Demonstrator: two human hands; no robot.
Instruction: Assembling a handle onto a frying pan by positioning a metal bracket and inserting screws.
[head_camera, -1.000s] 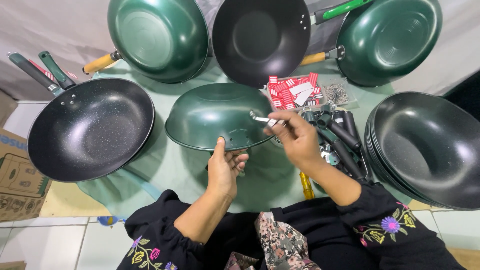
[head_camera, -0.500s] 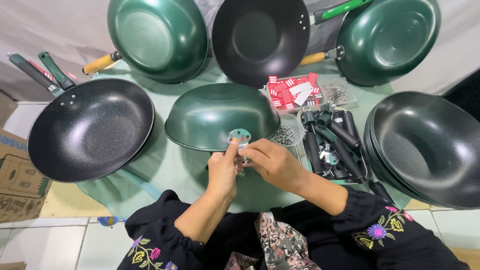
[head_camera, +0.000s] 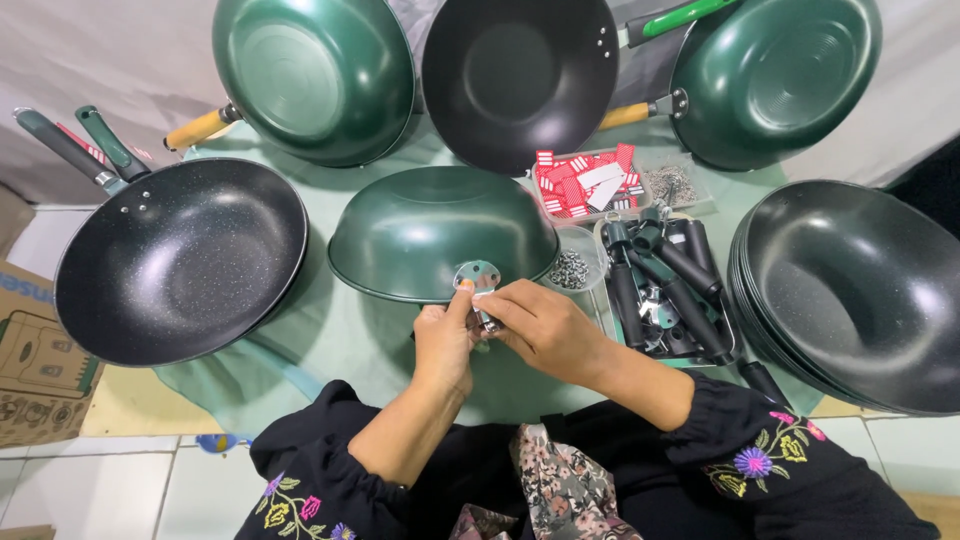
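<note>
Both hands meet at the near rim of the overturned green wok (head_camera: 440, 232). Left hand (head_camera: 443, 343) and right hand (head_camera: 535, 328) pinch a small metal bracket (head_camera: 478, 275) against that rim. At 3 o'clock: tray of black handles (head_camera: 662, 285). At 9 o'clock: black speckled wok (head_camera: 180, 258) on the desk (head_camera: 340, 330).

Around the glossy green upturned wok (head_camera: 430, 230), a small shiny metal bracket (head_camera: 478, 274) at its near rim, a matt speckled black pan (head_camera: 180, 262) to its left, wooden-looking handles (head_camera: 200, 128) behind, matt black plastic handles (head_camera: 665, 285) to its right, all on smooth pale-green cloth (head_camera: 340, 340).
</note>
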